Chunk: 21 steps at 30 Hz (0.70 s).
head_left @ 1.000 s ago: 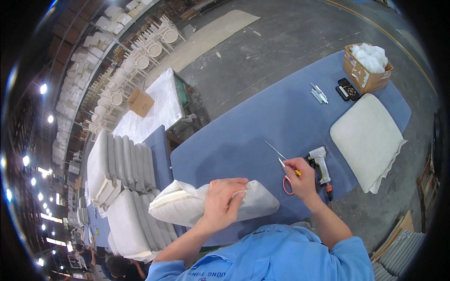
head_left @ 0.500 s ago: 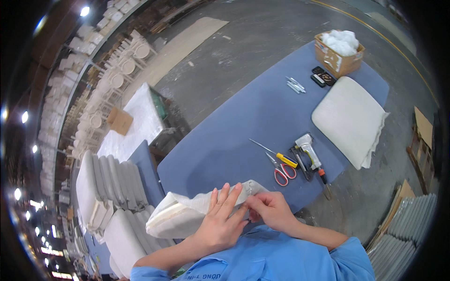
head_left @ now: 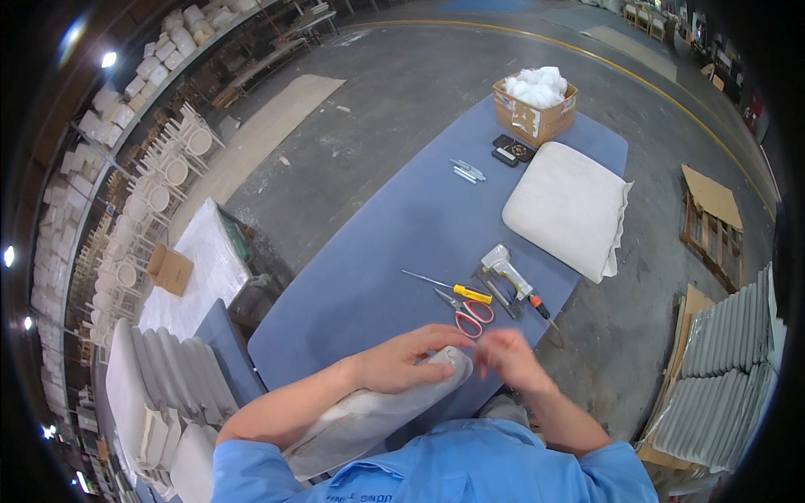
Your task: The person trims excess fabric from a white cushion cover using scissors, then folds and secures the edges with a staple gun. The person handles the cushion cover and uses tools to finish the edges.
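Observation:
A pale fabric-covered seat cushion (head_left: 360, 423) stands on edge against my body, slanting up to the right at the table's near edge. My left hand (head_left: 401, 362) lies over its upper edge near the corner, fingers bent across the far side and thumb along the near side. Just right of that corner, apart from the cushion, is my right hand (head_left: 509, 360), its fingers curled and smeared by motion. Beyond the hands lie red-handled scissors (head_left: 466, 318), a yellow-handled screwdriver (head_left: 470, 292) and a staple gun (head_left: 509, 270) with an orange hose fitting.
Across the blue table (head_left: 360, 226) are another pale cushion (head_left: 566, 210), a carton (head_left: 532, 121) of white stuffing, dark small cases (head_left: 512, 151) and several metal sticks (head_left: 466, 171). Stacked cushions (head_left: 176, 369) stand left; wrapped panels (head_left: 721, 377) and a wooden pallet (head_left: 713, 230) stand right.
My right hand has pulled away rightward from the cushion's corner. My left hand has gone from lying flat to bending over the edge, and the cushion has turned. The whole view has shifted.

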Each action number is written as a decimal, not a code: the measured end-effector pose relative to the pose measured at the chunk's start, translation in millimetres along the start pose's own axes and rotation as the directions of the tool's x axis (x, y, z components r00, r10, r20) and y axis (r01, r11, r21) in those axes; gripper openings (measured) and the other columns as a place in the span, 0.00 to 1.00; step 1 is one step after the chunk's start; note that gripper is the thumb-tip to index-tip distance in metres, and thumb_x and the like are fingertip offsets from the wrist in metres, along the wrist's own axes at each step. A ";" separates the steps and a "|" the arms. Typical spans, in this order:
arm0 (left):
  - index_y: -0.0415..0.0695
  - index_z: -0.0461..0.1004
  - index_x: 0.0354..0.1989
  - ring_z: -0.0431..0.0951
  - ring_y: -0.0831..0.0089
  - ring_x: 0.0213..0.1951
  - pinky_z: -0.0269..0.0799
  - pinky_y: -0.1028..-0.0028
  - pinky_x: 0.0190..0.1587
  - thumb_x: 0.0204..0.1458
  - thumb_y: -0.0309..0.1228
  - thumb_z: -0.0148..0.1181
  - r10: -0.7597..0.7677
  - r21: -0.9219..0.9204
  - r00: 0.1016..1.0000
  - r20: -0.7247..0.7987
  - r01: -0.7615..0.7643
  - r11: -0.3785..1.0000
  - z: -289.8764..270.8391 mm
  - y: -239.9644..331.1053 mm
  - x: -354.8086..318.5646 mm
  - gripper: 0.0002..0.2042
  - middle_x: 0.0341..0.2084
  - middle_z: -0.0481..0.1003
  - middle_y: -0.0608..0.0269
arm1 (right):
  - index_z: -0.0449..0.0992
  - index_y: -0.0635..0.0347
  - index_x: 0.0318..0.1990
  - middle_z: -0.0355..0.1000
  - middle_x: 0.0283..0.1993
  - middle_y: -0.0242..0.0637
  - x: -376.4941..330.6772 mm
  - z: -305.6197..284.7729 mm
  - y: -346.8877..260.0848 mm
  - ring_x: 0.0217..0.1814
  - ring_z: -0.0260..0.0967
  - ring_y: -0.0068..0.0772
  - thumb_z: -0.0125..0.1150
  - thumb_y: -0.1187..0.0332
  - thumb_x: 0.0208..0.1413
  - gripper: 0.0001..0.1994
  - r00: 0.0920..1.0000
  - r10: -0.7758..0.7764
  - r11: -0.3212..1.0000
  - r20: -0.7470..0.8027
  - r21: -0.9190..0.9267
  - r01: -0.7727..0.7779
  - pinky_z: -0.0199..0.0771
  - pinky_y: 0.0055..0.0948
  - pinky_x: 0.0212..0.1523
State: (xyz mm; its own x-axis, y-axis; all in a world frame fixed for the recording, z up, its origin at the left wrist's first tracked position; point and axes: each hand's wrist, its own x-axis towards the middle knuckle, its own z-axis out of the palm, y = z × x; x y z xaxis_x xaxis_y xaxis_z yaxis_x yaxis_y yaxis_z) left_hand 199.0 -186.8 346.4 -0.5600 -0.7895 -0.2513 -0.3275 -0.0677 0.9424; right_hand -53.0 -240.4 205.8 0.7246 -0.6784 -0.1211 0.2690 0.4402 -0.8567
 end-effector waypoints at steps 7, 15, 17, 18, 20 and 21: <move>0.40 0.66 0.69 0.70 0.58 0.68 0.63 0.63 0.70 0.63 0.33 0.58 -0.111 0.121 0.993 0.048 0.104 0.987 31.7 26.3 14.9 0.26 0.67 0.70 0.50 | 0.82 0.63 0.49 0.79 0.48 0.50 135.0 -81.1 39.0 0.53 0.79 0.47 0.62 0.63 0.63 0.14 0.955 -0.209 0.133 -0.211 -0.973 -0.186 0.78 0.43 0.55; 0.41 0.65 0.69 0.75 0.55 0.62 0.68 0.63 0.65 0.61 0.32 0.58 -0.234 0.217 0.970 -0.067 0.243 0.945 23.5 40.7 1.3 0.27 0.62 0.73 0.50 | 0.81 0.61 0.53 0.72 0.59 0.47 184.2 -67.8 72.2 0.63 0.71 0.49 0.61 0.66 0.62 0.15 0.967 0.014 -0.252 -0.254 -0.937 -0.242 0.75 0.48 0.61; 0.41 0.65 0.70 0.75 0.56 0.61 0.69 0.63 0.65 0.61 0.32 0.58 -0.210 0.185 0.976 -0.058 0.217 0.958 16.6 34.9 -0.1 0.27 0.61 0.74 0.51 | 0.80 0.60 0.55 0.70 0.62 0.47 187.8 -66.4 63.7 0.63 0.71 0.51 0.61 0.64 0.63 0.16 0.968 0.063 -0.282 -0.243 -0.935 -0.216 0.76 0.48 0.61; 0.41 0.65 0.70 0.75 0.57 0.61 0.69 0.63 0.65 0.61 0.32 0.58 -0.191 0.183 0.980 -0.053 0.197 0.963 15.0 32.5 1.6 0.27 0.61 0.74 0.51 | 0.78 0.60 0.55 0.71 0.60 0.48 186.5 -68.4 59.3 0.61 0.73 0.52 0.61 0.64 0.63 0.15 0.971 -0.012 -0.230 -0.240 -0.944 -0.236 0.77 0.47 0.60; 0.42 0.65 0.70 0.75 0.59 0.61 0.69 0.64 0.64 0.61 0.33 0.58 -0.133 0.188 0.991 -0.018 0.133 0.973 11.3 31.7 10.5 0.28 0.61 0.74 0.51 | 0.76 0.61 0.54 0.74 0.58 0.49 177.5 -79.3 42.9 0.58 0.76 0.52 0.61 0.64 0.64 0.15 0.948 -0.181 -0.125 -0.263 -0.949 -0.288 0.78 0.47 0.57; 0.42 0.65 0.71 0.75 0.59 0.62 0.69 0.64 0.65 0.61 0.33 0.58 -0.127 0.182 0.992 -0.004 0.126 0.975 10.2 28.1 11.8 0.28 0.61 0.74 0.52 | 0.75 0.61 0.54 0.76 0.56 0.49 169.3 -77.2 35.1 0.56 0.77 0.52 0.61 0.64 0.64 0.15 0.943 -0.183 0.018 -0.278 -0.960 -0.279 0.78 0.46 0.56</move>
State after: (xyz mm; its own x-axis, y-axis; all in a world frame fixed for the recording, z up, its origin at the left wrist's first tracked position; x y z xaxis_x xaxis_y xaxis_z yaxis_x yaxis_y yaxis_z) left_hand 175.4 -191.7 367.7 -0.5103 -0.7771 -0.3684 -0.5286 -0.0544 0.8471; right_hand 30.2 -385.3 116.5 0.4579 -0.8837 -0.0968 -0.8066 -0.3672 -0.4632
